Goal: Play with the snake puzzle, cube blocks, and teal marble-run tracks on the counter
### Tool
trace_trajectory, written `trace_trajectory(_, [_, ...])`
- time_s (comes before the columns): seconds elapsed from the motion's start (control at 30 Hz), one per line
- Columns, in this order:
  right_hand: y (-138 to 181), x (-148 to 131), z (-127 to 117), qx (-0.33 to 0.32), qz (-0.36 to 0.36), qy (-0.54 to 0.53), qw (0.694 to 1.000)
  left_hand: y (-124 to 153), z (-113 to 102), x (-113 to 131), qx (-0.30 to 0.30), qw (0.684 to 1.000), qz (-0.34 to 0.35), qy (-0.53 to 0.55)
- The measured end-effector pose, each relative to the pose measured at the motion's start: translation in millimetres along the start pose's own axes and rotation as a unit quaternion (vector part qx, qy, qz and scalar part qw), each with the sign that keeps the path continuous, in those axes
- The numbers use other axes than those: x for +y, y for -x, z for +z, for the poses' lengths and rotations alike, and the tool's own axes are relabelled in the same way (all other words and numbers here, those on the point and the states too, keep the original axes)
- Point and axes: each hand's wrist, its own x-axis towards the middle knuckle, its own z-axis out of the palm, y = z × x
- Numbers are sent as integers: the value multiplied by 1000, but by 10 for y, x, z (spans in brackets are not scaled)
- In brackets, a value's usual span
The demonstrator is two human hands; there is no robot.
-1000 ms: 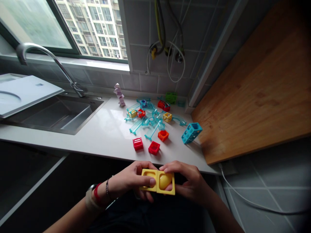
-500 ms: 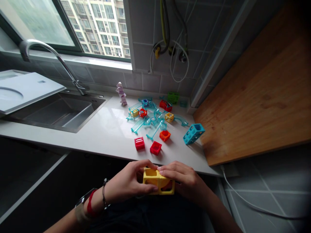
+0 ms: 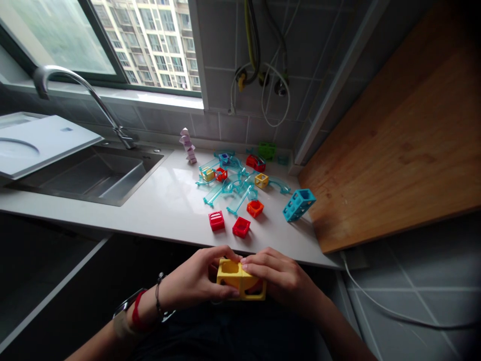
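Two yellow hollow cube blocks (image 3: 230, 268) sit side by side, touching, in front of the counter's edge. My left hand (image 3: 201, 275) is closed around the left block, thumb on its near face and fingers over the top. My right hand (image 3: 280, 273) grips the right block, its fingers lying across the upper face; that thumb is hidden. Just beyond on the counter are two red cube blocks (image 3: 241, 227) and an orange cube block (image 3: 255, 208). A blue stack of cube blocks (image 3: 299, 205) leans to the right.
Clear teal track pieces (image 3: 236, 185) lie mid-counter among more coloured blocks. A twisted lilac stack (image 3: 188, 146) stands behind them. At left are a sink (image 3: 82, 175) partly covered by a white panel (image 3: 52, 143), and a faucet (image 3: 86, 85). A wooden board (image 3: 406, 125) rises at right.
The two yellow blocks and both hands have shifted slightly left in view. The grip looks the same, and the things on the counter stay put.
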Motion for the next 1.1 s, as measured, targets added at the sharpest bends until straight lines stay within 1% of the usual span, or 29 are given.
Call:
trace_trajectory(0.2, [-1,11,39,2,-2,11,1000,1,-27,-37,-22,999,-14,18])
trace_trajectory(0.27, [14,31,87,21,2,11,1000,-15,-18,-57,-19,999,-4,43])
trace_trajectory(0.37, [43,55,167,70,28,9,997,-54,18,-94,7,996,27,84])
trace_trajectory(0.43, [55,56,197,86,42,4,995,-78,39,-114,20,994,40,103])
trace_trajectory(0.5, [60,47,204,77,47,-6,996,-90,46,-128,16,992,38,122])
trace_trajectory(0.63, [60,21,197,45,54,-60,996,-68,39,-150,-31,986,21,163])
trace_trajectory(0.7, [59,14,205,42,47,-88,994,-50,41,-169,-42,983,23,176])
trace_trajectory(0.77, [58,16,219,45,35,-94,994,-46,45,-197,-44,982,26,181])
trace_trajectory(0.97, [38,91,301,41,23,-56,997,-120,31,-308,-47,973,32,222])
trace_trajectory(1.03, [25,127,349,34,23,0,999,-131,28,-359,-34,973,46,222])
trace_trajectory(1.1, [15,160,390,27,15,69,997,-116,25,-438,-6,974,62,219])
